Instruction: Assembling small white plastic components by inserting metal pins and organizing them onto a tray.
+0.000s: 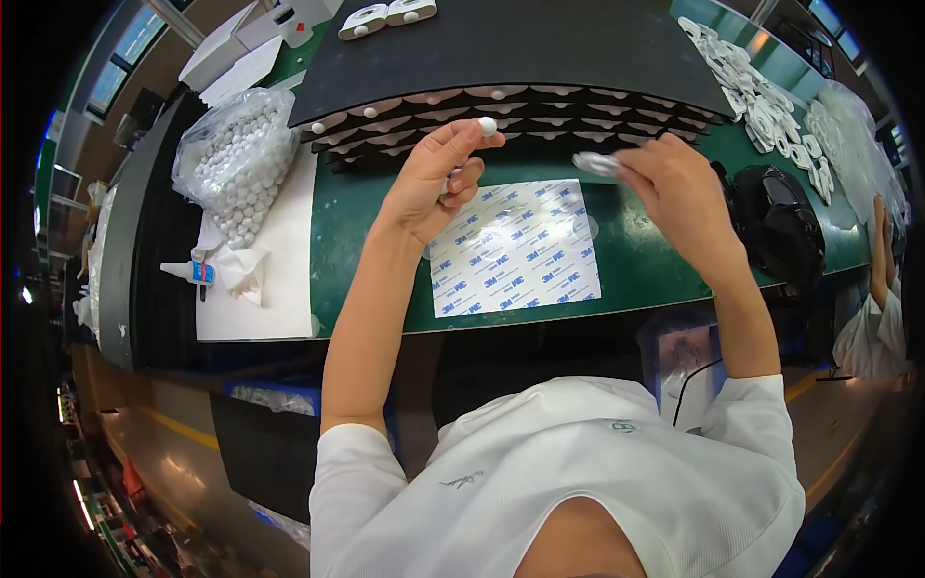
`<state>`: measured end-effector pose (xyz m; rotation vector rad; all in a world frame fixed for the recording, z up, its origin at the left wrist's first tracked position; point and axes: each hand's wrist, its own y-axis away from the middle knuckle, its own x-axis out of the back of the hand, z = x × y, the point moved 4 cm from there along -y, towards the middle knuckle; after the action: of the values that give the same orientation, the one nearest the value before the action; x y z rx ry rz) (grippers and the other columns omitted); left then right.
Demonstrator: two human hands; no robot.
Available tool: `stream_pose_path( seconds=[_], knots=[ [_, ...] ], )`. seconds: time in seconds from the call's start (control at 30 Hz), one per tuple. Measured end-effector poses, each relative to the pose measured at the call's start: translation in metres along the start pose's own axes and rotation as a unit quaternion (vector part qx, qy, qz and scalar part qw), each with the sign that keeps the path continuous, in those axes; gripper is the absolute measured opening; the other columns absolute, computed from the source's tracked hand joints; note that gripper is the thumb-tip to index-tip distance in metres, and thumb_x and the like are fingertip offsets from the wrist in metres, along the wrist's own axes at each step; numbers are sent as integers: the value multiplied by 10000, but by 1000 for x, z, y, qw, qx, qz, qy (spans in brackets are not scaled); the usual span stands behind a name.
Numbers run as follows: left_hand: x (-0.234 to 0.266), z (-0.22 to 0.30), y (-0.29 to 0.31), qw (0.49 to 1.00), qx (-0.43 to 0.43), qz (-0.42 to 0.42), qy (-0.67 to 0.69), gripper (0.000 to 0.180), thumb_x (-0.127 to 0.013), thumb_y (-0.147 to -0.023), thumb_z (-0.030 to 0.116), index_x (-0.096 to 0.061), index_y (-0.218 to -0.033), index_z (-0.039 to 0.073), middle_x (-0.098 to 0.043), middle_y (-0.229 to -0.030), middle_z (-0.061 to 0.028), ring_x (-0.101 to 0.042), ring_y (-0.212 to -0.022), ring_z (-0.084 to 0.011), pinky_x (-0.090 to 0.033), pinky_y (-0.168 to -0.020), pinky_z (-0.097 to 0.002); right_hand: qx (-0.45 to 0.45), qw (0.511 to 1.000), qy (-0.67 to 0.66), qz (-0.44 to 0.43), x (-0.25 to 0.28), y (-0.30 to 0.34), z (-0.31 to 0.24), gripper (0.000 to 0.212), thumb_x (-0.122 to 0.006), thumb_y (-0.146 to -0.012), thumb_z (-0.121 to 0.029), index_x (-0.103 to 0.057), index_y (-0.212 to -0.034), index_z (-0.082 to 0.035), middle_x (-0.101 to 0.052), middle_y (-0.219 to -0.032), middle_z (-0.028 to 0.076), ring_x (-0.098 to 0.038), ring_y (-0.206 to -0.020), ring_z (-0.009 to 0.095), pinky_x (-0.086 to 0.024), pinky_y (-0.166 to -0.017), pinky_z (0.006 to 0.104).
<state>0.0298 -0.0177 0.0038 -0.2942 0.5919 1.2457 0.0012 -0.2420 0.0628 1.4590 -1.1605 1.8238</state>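
Observation:
My left hand (429, 188) is raised over the table, pinching a small white ball (488, 126) between thumb and forefinger. Another bit of white shows among its curled fingers, too small to make out. To the right, my right hand (679, 197) grips a flat white oval plastic piece (596, 166) by one end; motion smears both. Below and between the hands lies a white backing sheet (511, 249) printed in blue. Just beyond them stand stacked black boards (540, 53), with rows of white rounded pieces and balls showing along their front edges.
On the left are a clear bag of white balls (241, 154), a small glue bottle (191, 273) and crumpled tissue (243, 273). White oval pieces (756, 91) lie heaped at the far right. Near them are a black bag-like object (779, 222) and another person's arm (879, 250).

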Motion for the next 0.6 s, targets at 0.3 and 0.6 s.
stream_pose_path(
  seconds=[0.3, 0.6],
  knots=[
    [1, 0, -3, 1000, -16, -14, -9, 304, -618, -827, 174, -543, -1088, 37, -591, -973, -53, -323, -490, -3, -227, -372, -130, -120, 730, -672, -36, -81, -11, -30, 145, -534, -867, -81, -524, -979, 9, -577, -888, 36, -538, -783, 73, -447, -708, 209],
    [4, -2, -5, 1000, -26, -4, 1, 267, -642, -796, 106, -575, -1049, 51, -601, -893, -35, -342, -473, 0, -241, -373, -130, -92, 818, -568, -3, -76, -11, -41, 101, -481, -886, -63, -492, -975, -18, -547, -834, 26, -506, -729, 66, -438, -655, 205]
  ],
)
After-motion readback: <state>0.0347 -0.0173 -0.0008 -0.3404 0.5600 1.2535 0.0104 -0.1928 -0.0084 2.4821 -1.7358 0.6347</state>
